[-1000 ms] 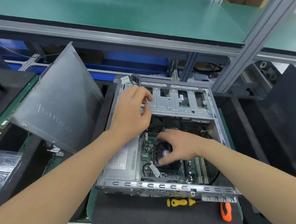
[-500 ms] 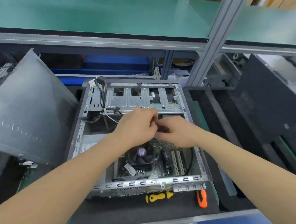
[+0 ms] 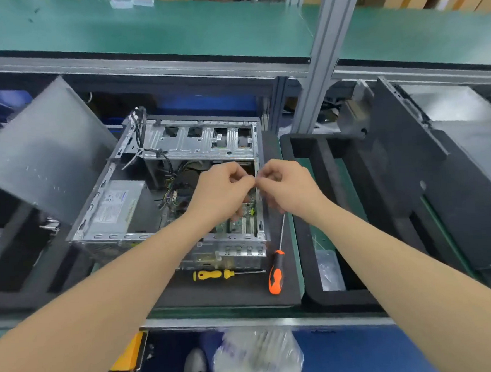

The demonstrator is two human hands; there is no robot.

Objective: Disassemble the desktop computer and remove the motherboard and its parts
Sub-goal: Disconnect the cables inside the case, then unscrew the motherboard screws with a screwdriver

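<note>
The open computer case (image 3: pixel 117 237) lies on its side on the bench (image 3: pixel 211 295). The motherboard (image 3: pixel 247 209) is still on its floor, mostly hidden under the wrists. The left hand (image 3: pixel 224 188) and right hand (image 3: pixel 286 184) meet just above the case's right wall, fingers curled tight and tips touching. Whether they pinch a screw, a connector or nothing is too small to tell. If it is a loose part, the likely slip is dropping it among the slots, where it would be hard to find and could scratch the board. The cables (image 3: pixel 170 188) beside the power supply (image 3: pixel 115 206) still look plugged in, so lifting the board now would tug them. The left forearm crosses the case's sheet-metal front rail, which could scrape it. The orange screwdriver (image 3: pixel 275 276) lies just beside the case under the right wrist, and a careless sweep could knock it off; the yellow screwdriver (image 3: pixel 212 274) lies in front.
</note>
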